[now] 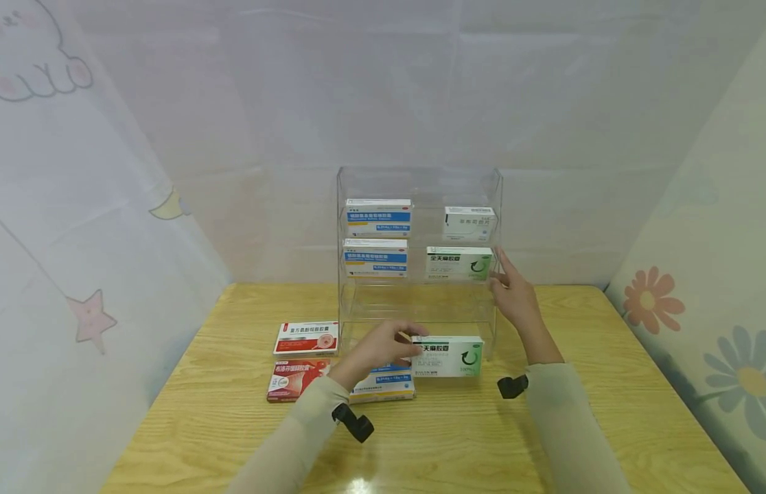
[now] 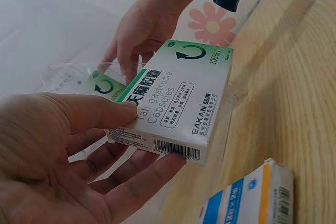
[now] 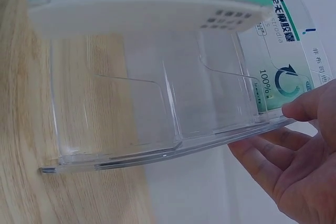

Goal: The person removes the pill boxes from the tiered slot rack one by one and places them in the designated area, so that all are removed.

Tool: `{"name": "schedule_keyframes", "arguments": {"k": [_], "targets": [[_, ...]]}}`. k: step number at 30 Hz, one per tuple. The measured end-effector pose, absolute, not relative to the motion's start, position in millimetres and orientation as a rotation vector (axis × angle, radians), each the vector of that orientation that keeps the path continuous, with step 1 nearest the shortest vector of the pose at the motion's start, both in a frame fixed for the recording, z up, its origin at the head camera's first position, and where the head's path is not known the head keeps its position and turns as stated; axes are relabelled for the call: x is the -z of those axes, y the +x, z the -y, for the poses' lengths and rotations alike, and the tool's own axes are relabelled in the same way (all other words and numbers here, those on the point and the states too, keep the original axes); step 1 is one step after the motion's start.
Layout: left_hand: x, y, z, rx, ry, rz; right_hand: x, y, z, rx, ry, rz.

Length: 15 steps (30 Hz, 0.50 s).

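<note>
In the head view my left hand (image 1: 383,346) pinches a white-and-green medicine box (image 1: 447,357) by its left end. From the left wrist view, the thumb of the left hand (image 2: 47,145) lies on the box's printed face and the fingers are under it. My right hand (image 1: 515,295) holds the right side of a clear stepped display rack (image 1: 420,312). The right wrist view has the thumb of the right hand (image 3: 310,150) at the rack's side edge, with fingers on the outer side. Close to that thumb, a matching green-and-white box (image 1: 459,263) stands on the rack.
Two blue-and-white boxes (image 1: 379,218) stand on the rack's left side, one above the other. A smaller white box (image 1: 469,224) is at upper right. On the wooden table (image 1: 198,412) lie two red-and-white boxes (image 1: 305,338) and a blue-and-white box (image 1: 383,391), partly hidden by the left hand.
</note>
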<state>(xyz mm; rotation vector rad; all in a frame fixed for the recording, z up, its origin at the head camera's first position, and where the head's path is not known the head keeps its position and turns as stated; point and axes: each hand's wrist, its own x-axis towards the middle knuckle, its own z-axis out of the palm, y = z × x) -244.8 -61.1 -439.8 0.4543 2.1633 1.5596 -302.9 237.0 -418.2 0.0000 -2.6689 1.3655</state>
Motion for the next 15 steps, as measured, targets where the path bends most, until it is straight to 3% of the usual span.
{"name": "schedule_keyframes", "arguments": {"k": [15], "targets": [[463, -244, 44, -1.522, 0.417, -2.117, 421, -302, -240, -1.387, 0.02, 2.668]]}}
